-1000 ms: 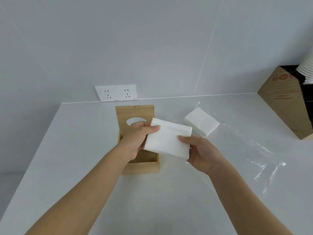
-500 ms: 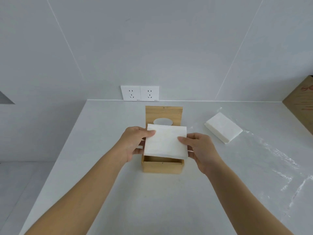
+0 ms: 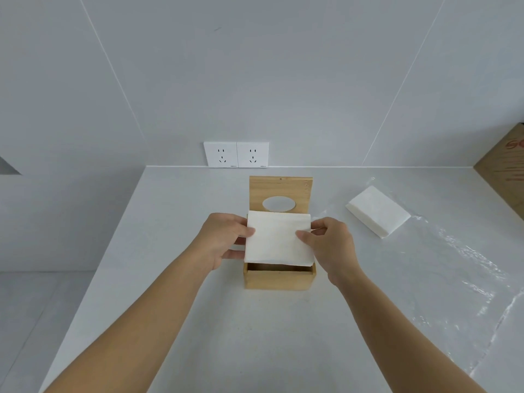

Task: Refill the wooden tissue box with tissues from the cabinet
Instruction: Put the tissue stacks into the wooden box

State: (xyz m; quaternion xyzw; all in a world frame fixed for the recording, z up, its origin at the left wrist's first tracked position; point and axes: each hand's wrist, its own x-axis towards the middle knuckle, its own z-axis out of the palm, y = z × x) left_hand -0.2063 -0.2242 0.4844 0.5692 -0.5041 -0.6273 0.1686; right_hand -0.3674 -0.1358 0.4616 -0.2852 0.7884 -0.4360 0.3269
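The wooden tissue box (image 3: 279, 279) stands open on the white counter, its lid (image 3: 280, 191) with an oval hole tipped up at the back. Directly over the box's opening I hold a white stack of tissues (image 3: 278, 242), flat and square to the box. My left hand (image 3: 224, 239) grips its left edge and my right hand (image 3: 330, 242) grips its right edge, thumbs on top. The front part of the box's inside shows below the stack. A second stack of tissues (image 3: 378, 211) lies on the counter to the right.
Clear plastic wrap (image 3: 467, 268) is spread over the counter at the right, partly under the second stack. A brown cardboard box (image 3: 504, 174) stands at the far right edge. Two wall sockets (image 3: 236, 154) sit behind the tissue box. The counter's left edge drops off.
Both hands carried the tissue stack from the right of the box to straight above its opening and turned it square to the box. My view shifted, so the box now sits centred.
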